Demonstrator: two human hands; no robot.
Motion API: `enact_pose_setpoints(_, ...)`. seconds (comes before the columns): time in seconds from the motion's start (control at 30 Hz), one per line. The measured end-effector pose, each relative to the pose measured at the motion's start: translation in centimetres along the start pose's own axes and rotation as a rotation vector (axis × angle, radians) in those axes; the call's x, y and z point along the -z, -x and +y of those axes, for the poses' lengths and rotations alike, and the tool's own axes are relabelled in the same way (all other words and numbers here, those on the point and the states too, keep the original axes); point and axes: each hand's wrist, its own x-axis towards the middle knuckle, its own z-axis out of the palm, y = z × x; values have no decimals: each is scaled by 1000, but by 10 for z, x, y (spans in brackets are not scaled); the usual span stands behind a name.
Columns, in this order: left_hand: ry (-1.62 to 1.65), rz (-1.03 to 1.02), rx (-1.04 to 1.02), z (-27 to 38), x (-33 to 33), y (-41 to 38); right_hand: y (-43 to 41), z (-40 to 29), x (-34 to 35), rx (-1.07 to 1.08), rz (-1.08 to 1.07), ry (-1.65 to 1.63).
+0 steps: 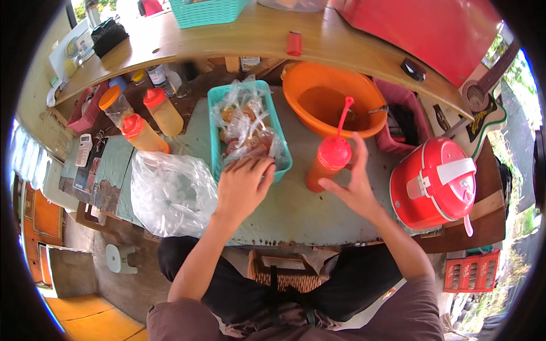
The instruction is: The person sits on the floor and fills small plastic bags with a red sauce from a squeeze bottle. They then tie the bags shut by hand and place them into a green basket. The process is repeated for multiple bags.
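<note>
My left hand (245, 181) lies over the near edge of a turquoise plastic basket (282, 145). Its fingertips reach the knotted clear plastic bags (243, 123) inside, which hold orange and reddish contents; whether they grip one is hidden. Around the right side of a squeeze bottle (320, 170) curves my right hand (356, 183), thumb and fingers spread apart. The bottle has a red lid and contains reddish-orange sauce, with its thin red spout cap (346, 113) standing up. A large clear plastic bag (172, 194) full of white pieces sits left of my left forearm.
An orange basin (294, 100) with a utensil stands behind the bottle. To the right is a red rice cooker (435, 183). Two more squeeze bottles (164, 113) and a jar (117, 106) stand left. A wooden shelf (247, 40) spans the back, carrying a red lighter (294, 43).
</note>
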Motion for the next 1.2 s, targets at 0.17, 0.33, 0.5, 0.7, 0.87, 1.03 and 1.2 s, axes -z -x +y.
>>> enact_pose_setpoints(0.17, 51, 73, -85, 0, 4, -3, -7, 18, -5, -87, -89, -14)
enact_pose_setpoints(0.33, 103, 161, -209, 2, 8, 1, -4, 9, -4, -63, -31, 25)
enact_pose_setpoints(0.5, 74, 257, -233, 2, 26, 13, 1, 10, -13, -38, -93, 64)
enact_pose_setpoints(0.7, 129, 356, 64, -25, 64, 23, 0, -4, -21, 28, 88, 11)
enact_pose_setpoints(0.87, -84, 246, 373, -60, 107, 44, -1, -37, -30, 400, 285, 410)
enact_pose_setpoints(1.03, -315, 76, 463, -89, 110, 83, -5, -83, -81, 607, 74, 463)
enact_pose_setpoints(1.2, -159, 39, 561, -110, 109, 89, -27, -108, -156, 480, -337, 384)
